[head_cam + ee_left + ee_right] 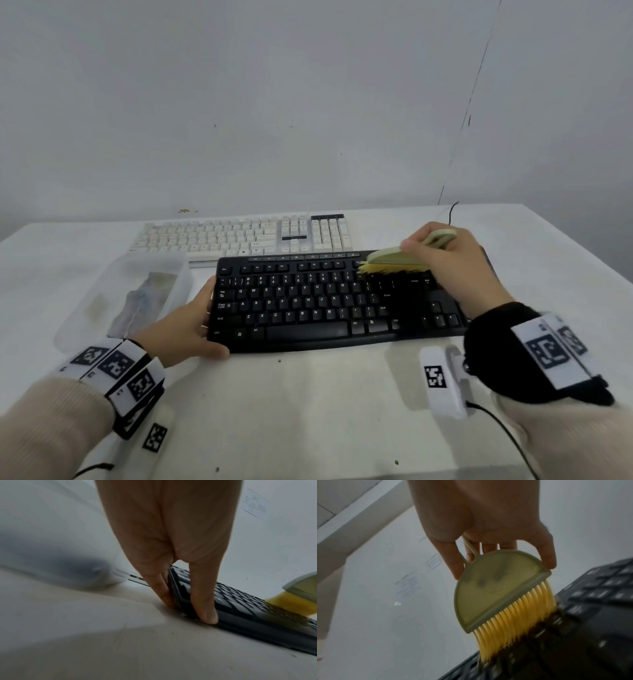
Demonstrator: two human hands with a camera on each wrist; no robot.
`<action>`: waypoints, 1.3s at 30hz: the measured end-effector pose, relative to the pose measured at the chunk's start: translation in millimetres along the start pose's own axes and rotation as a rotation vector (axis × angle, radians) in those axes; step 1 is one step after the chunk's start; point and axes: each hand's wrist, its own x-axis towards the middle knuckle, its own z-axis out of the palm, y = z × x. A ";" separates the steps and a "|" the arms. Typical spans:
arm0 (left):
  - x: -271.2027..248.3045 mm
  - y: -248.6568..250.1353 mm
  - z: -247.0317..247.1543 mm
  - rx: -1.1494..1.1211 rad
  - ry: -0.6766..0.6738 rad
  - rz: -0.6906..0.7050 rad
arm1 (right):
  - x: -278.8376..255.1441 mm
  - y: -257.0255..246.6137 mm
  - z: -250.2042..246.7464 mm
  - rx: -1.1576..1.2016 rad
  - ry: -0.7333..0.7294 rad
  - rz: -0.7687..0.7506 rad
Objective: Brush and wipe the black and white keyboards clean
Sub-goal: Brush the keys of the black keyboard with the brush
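The black keyboard point(325, 301) lies in front of me on the white table. Behind it sits the white keyboard point(246, 234), untouched. My left hand point(205, 318) holds the black keyboard's front-left corner, fingers point(159, 588) along the left side and thumb at the front edge. My right hand point(445, 260) grips a small beige brush point(394, 262) by its handle. The brush's yellow bristles point(518, 618) press on the keys at the black keyboard's upper right. The brush point(302, 588) also shows at the far right of the left wrist view.
A clear plastic box point(186, 270) holding a crumpled cloth point(144, 301) stands left of the black keyboard, close to my left hand. A thin black cable point(452, 210) runs off the table's back right. A bare wall rises just behind the white keyboard.
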 end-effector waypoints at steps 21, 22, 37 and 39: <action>0.7 -0.1 2.1 0.003 0.032 -0.028 | 14.0 19.7 -55.2 0.095 0.187 -0.012; 0.8 0.4 2.8 -0.003 0.032 -0.029 | 12.0 18.1 -51.6 0.124 0.139 -0.020; 0.2 2.5 3.1 0.000 0.039 -0.065 | 5.3 13.9 -73.4 -0.252 0.368 0.085; 0.3 1.5 3.0 -0.006 0.045 -0.067 | -2.6 -3.9 -48.7 -0.211 0.310 0.026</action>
